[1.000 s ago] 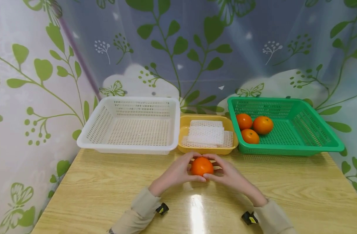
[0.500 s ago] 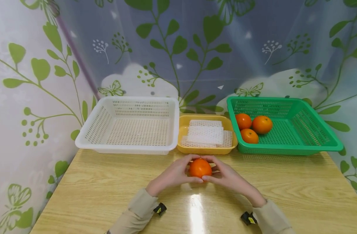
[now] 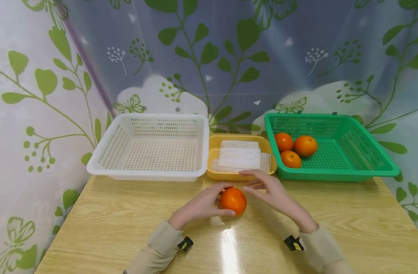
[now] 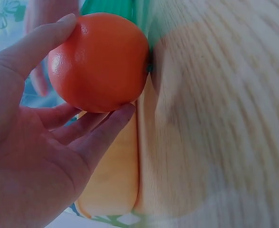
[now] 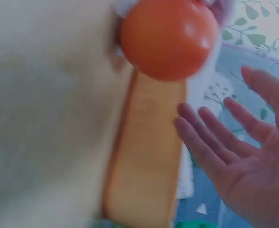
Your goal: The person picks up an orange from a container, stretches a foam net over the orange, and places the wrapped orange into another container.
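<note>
My left hand (image 3: 202, 203) grips an orange (image 3: 234, 201) from its left side, low over the table in front of the yellow tray. In the left wrist view the thumb lies along one side of the orange (image 4: 101, 61) and the fingers along the other. To the right, my right hand (image 3: 272, 192) is apart from the fruit, its fingers spread and holding nothing. The right wrist view shows a gap between those fingers and the orange (image 5: 170, 38). White foam fruit nets (image 3: 239, 158) lie stacked in the yellow tray (image 3: 226, 176), close beyond the right fingertips.
A white basket (image 3: 150, 174) with nothing in it stands at the back left. On the back right is a green basket (image 3: 339, 173) holding three oranges (image 3: 305, 146). All rest on a wooden table (image 3: 126, 213), with a leaf-patterned curtain (image 3: 209, 53) behind.
Both hands held the orange before. My right hand has let go and moved up and right toward the yellow tray, while the left keeps hold of the fruit.
</note>
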Demonstrator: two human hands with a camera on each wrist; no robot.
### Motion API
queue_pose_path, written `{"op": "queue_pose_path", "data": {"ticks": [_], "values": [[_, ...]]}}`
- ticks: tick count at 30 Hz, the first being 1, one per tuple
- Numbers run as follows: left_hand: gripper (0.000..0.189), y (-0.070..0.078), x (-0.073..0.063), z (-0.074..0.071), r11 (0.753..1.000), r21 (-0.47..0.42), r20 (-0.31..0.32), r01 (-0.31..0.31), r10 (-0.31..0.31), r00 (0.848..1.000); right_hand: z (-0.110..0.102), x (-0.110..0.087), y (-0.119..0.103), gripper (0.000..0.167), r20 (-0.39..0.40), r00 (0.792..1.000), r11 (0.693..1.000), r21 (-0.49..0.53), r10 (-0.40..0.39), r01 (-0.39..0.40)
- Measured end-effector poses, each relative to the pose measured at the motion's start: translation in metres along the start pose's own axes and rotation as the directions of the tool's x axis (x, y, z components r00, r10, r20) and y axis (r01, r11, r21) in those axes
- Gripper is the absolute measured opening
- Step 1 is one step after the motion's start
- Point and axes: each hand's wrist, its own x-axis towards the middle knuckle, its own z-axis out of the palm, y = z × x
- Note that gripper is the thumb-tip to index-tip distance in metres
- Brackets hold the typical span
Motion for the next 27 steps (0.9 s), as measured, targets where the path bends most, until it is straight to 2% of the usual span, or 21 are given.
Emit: {"op": "queue_pose_path", "data": {"ticks": [3,6,9,12,18,21,27], "values": [[0.081,0.0,0.0,-0.001,1.0,0.012,0.0,-0.003,0.003,1.0,-0.011,0.014,-0.005,0.031,-0.142,0.989,0.994,-0.107,-0.043,0.028],[0.08,0.0,0.0,-0.001,1.0,0.007,0.003,-0.011,0.011,1.0,-0.019,0.028,-0.008,0.024,-0.258,0.965,0.974,-0.224,-0.053,-0.007],[0.08,-0.002,0.0,-0.001,1.0,0.008,0.007,-0.023,0.023,1.0,-0.023,0.041,-0.008,0.023,-0.315,0.948,0.937,-0.343,-0.052,-0.063],[0.079,-0.002,0.001,0.0,0.999,0.014,0.006,-0.034,0.034,0.999,-0.023,0.055,-0.003,0.024,-0.311,0.948,0.887,-0.453,-0.063,-0.09],[0.078,-0.001,0.0,0.0,0.998,0.031,0.01,-0.051,0.051,0.999,-0.021,0.072,0.014,0.024,-0.244,0.966,0.797,-0.599,-0.091,-0.076],[0.079,0.0,-0.001,0.0,0.998,0.038,0.015,-0.054,0.053,0.998,-0.019,0.074,0.019,0.026,-0.23,0.971,0.783,-0.615,-0.064,-0.094],[0.081,-0.001,-0.002,0.001,0.998,0.05,0.007,-0.04,0.04,0.999,-0.017,0.073,0.02,0.021,-0.25,0.968,0.787,-0.6,-0.013,-0.144]]}}
